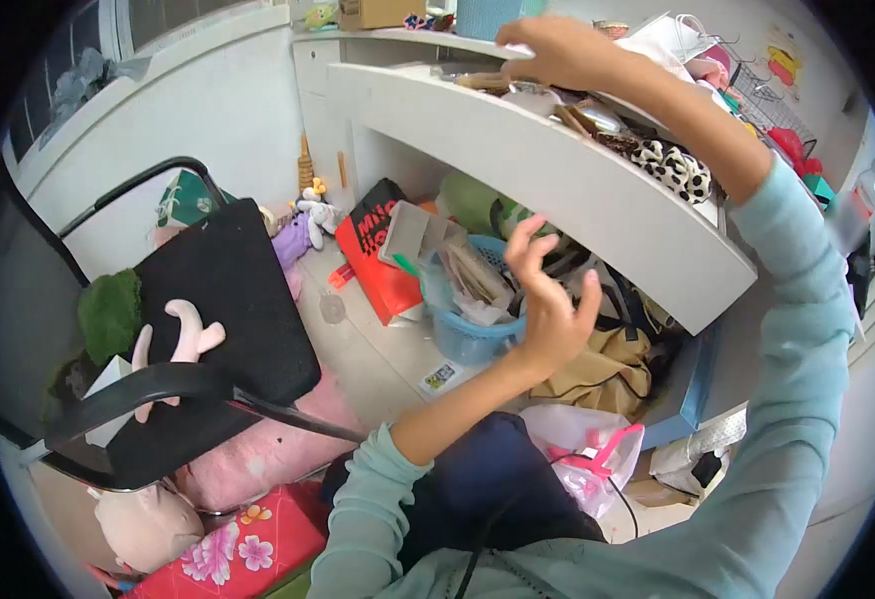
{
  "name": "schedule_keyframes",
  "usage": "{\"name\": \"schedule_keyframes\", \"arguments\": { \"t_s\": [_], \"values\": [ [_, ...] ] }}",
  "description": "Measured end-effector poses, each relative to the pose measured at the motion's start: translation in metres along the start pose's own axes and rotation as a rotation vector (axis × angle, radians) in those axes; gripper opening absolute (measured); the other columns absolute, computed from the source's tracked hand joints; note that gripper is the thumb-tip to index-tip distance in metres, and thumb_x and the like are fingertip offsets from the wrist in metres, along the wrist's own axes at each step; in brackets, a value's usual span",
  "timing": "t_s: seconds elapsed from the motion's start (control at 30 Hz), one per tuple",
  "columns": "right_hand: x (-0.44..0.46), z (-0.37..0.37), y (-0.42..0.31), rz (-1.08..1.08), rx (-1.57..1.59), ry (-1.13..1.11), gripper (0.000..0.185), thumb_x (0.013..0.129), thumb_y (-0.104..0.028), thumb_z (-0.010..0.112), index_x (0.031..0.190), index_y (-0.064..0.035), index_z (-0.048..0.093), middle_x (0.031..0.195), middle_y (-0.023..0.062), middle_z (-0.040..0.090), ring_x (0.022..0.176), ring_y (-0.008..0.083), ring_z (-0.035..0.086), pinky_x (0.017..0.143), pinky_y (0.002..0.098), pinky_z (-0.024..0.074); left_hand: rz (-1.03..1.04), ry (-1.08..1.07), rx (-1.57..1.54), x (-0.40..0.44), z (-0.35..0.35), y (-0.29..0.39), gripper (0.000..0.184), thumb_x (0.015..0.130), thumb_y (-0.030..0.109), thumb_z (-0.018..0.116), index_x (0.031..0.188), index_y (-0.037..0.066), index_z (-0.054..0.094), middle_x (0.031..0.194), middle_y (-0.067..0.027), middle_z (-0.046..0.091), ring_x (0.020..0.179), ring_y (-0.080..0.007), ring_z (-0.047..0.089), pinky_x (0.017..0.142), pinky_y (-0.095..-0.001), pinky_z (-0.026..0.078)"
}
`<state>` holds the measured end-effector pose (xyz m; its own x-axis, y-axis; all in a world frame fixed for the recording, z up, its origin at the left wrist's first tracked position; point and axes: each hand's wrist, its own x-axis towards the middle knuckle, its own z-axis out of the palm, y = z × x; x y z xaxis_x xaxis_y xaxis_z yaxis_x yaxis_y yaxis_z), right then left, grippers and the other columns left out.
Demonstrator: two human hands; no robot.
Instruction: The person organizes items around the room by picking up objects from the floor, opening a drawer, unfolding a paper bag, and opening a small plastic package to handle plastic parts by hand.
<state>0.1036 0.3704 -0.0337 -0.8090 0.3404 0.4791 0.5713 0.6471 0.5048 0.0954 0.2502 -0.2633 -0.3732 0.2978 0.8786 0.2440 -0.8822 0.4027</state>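
From your head cam: your right hand is up at 1 o'clock, over the back of the pulled-out drawer, close to the desk edge. Fingers are bent, with a bit of a gap at the tips. There's something pale right by them, but I honestly can't tell if you've got hold of it or it's just lying behind.

Your left hand is just off centre at 3 o'clock, below the drawer front. It's well open, thumb out, fingers loosely curled, and I see nothing in it. Fingertips overlap the drawer's bottom edge from here, can't say whether they touch.

The drawer runs from about 11 round to 3 and is packed with small stuff, spotted scrunchie at 2 o'clock. Beside your left hand, a touch below centre, is the blue basket, full too. Red bag near centre at 10, tan bag at 4, chair over at 9.
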Motion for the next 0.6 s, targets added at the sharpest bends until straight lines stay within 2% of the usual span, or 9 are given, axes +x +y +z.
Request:
{"name": "schedule_keyframes", "arguments": {
  "t_s": [0.07,0.1,0.2,0.27,0.33,0.37,0.43,0.5,0.6],
  "values": [
    [-0.017,-0.044,-0.034,0.188,0.067,-0.104,0.038,0.073,-0.027,0.062,0.101,-0.0029,0.055,0.09,0.0183,0.06,0.081,0.0327,0.058,0.073,0.0385,0.0458,0.021,-0.112,0.05,0.0,-0.001,0.007,0.065,0.065,-0.001,0.056,0.12,0.002,0.021,0.131,-0.027,0.016,0.121,-0.0393,0.021,0.098,-0.0462,0.021],
    [-0.028,-0.066,-0.05,0.195,-0.01,-0.147,0.031,0.074,-0.023,0.061,0.096,-0.0012,0.057,0.086,0.0194,0.06,0.077,0.0327,0.059,0.068,0.0368,0.0467,0.045,-0.148,0.092,0.002,-0.001,0.01,0.065,0.064,-0.001,0.056,0.12,0.002,0.023,0.132,-0.0276,0.014,0.122,-0.0414,0.019,0.099,-0.0468,0.02],
    [-0.066,-0.089,-0.076,-0.048,-0.053,-0.209,0.025,0.078,-0.021,0.057,0.092,0.0004,0.059,0.08,0.0192,0.061,0.075,0.031,0.06,0.066,0.0352,0.0486,0.052,-0.303,0.061,0.005,-0.001,0.007,0.069,0.064,0.002,0.058,0.124,0.005,0.027,0.138,-0.0257,0.004,0.126,-0.041,0.013,0.102,-0.0449,0.016],
    [-0.091,-0.082,-0.084,-0.195,-0.101,-0.305,0.026,0.08,-0.021,0.055,0.094,-0.0001,0.059,0.079,0.0177,0.062,0.077,0.0291,0.061,0.069,0.0354,0.0495,0.044,-0.365,0.059,0.016,-0.006,0.007,0.068,0.062,0.005,0.062,0.124,0.008,0.033,0.133,-0.0213,0.028,0.119,-0.0336,0.034,0.097,-0.0413,0.028],
    [-0.107,-0.075,-0.086,-0.22,-0.141,-0.466,0.031,0.084,-0.025,0.049,0.103,-0.0007,0.055,0.093,0.0174,0.058,0.092,0.0256,0.056,0.081,0.0376,0.0452,0.076,-0.594,0.041,0.03,-0.019,-0.01,0.058,0.065,0.011,0.059,0.119,0.003,0.04,0.12,-0.0218,0.044,0.1,-0.0349,0.049,0.085,-0.0437,0.039],
    [-0.115,-0.071,-0.087,-0.233,-0.159,-0.547,0.034,0.086,-0.027,0.046,0.107,-0.001,0.053,0.1,0.0173,0.057,0.099,0.0238,0.053,0.086,0.0386,0.0431,0.034,-0.633,0.042,0.042,-0.028,0.002,0.04,0.076,0.012,0.05,0.114,-0.001,0.043,0.11,-0.0184,0.049,0.095,-0.0255,0.053,0.079,-0.0351,0.043],
    [-0.131,-0.053,-0.072,-0.386,-0.318,-0.468,0.038,0.087,-0.03,0.044,0.111,-0.001,0.05,0.114,0.017,0.05,0.111,0.0241,0.045,0.094,0.0391,0.0364,-0.117,-0.772,0.024,0.069,-0.048,0.011,0.028,0.086,0.012,0.042,0.109,-0.004,0.047,0.101,-0.0147,0.055,0.089,-0.0154,0.056,0.073,-0.0261,0.046],
    [-0.138,-0.046,-0.07,-0.292,-0.408,-0.486,0.041,0.087,-0.032,0.044,0.114,-0.0013,0.048,0.12,0.0161,0.046,0.116,0.0252,0.039,0.098,0.038,0.032,-0.344,-0.971,-0.017,0.093,-0.07,0.006,0.029,0.086,0.012,0.043,0.111,-0.004,0.047,0.102,-0.0142,0.056,0.09,-0.0141,0.056,0.074,-0.0253,0.046],
    [-0.145,-0.035,-0.063,-0.172,-0.42,-0.523,0.041,0.086,-0.031,0.045,0.114,-0.0009,0.046,0.122,0.0161,0.043,0.119,0.0272,0.036,0.099,0.0364,0.0304,-0.404,-1.011,-0.037,0.093,-0.083,-0.025,0.033,0.086,0.014,0.045,0.114,-0.003,0.046,0.101,-0.0132,0.058,0.088,-0.0125,0.056,0.074,-0.0249,0.046]
  ]
}}
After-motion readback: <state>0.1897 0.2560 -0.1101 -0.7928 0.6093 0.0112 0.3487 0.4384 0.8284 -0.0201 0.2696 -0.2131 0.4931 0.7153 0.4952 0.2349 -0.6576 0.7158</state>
